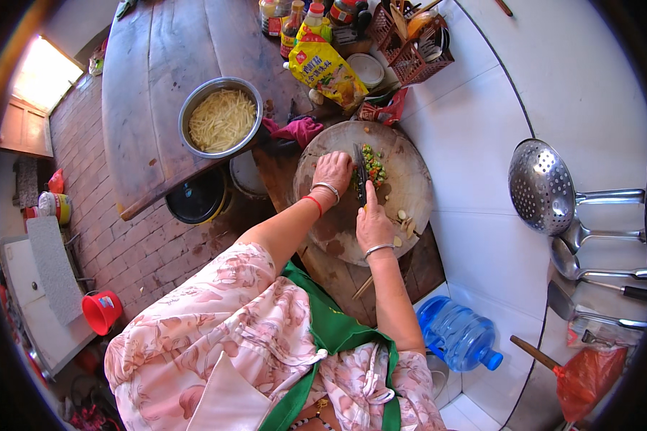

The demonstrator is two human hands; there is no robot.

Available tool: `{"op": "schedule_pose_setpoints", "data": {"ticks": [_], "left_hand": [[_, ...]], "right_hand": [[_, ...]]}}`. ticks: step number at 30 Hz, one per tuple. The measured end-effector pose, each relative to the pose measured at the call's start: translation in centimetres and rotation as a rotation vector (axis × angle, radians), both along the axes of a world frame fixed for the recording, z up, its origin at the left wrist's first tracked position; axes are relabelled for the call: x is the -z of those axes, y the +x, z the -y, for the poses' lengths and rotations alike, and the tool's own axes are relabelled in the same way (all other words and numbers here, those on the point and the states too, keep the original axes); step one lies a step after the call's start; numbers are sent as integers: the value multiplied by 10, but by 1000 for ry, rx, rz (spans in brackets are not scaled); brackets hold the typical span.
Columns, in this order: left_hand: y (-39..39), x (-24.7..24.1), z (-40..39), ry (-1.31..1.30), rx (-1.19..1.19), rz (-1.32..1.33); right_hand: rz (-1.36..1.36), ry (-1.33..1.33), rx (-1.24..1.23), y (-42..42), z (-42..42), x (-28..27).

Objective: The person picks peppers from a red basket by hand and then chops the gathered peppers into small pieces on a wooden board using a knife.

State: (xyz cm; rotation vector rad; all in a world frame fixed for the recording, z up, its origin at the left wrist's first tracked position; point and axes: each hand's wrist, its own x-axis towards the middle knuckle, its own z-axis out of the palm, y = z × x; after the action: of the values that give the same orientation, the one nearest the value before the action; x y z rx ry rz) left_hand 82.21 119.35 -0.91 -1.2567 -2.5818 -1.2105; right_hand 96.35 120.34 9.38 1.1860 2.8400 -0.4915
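A round wooden chopping board (334,231) lies before me. My right hand (376,226) grips a kitchen knife (362,172), its dark blade seen nearly edge-on and its forefinger stretched along the top. My left hand (334,173) rests curled on the board just left of the blade; whether it presses on any food is hidden. Chopped green and red peppers (376,166) lie to the right of the blade. Sliced pale pieces, perhaps garlic or ginger (408,225), sit near the board's right edge, beside my right hand.
A metal bowl (184,121) of pale shredded strips, perhaps potato, stands on the wooden table (167,48). Behind the board are a yellow seasoning pouch (326,70), bottles and a utensil basket (418,62). A blue water jug (455,331) lies right; a skimmer (542,186) and ladles hang on the wall.
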Motion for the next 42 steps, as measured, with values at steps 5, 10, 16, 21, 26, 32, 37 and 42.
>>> {"op": "schedule_pose_setpoints", "data": {"ticks": [5,10,16,21,26,32,37,42], "left_hand": [[-2,-3,2,0,15,-18],[-3,2,2,-17,32,-21],[-4,-3,3,-33,30,14],[-5,1,3,-9,15,34],[-3,-3,1,7,20,51],[-4,-1,1,2,18,11],[-6,2,3,-13,24,-13],[-2,-2,2,-32,51,0]], "right_hand": [[81,14,-43,-7,0,2],[70,15,-30,-28,-10,23],[-124,75,-28,-23,-17,39],[-64,45,-3,-12,3,-5],[19,14,-17,2,14,-14],[-24,-71,-61,3,7,-10],[36,-118,-70,-14,-7,-1],[-8,-34,7,-24,-7,31]]}}
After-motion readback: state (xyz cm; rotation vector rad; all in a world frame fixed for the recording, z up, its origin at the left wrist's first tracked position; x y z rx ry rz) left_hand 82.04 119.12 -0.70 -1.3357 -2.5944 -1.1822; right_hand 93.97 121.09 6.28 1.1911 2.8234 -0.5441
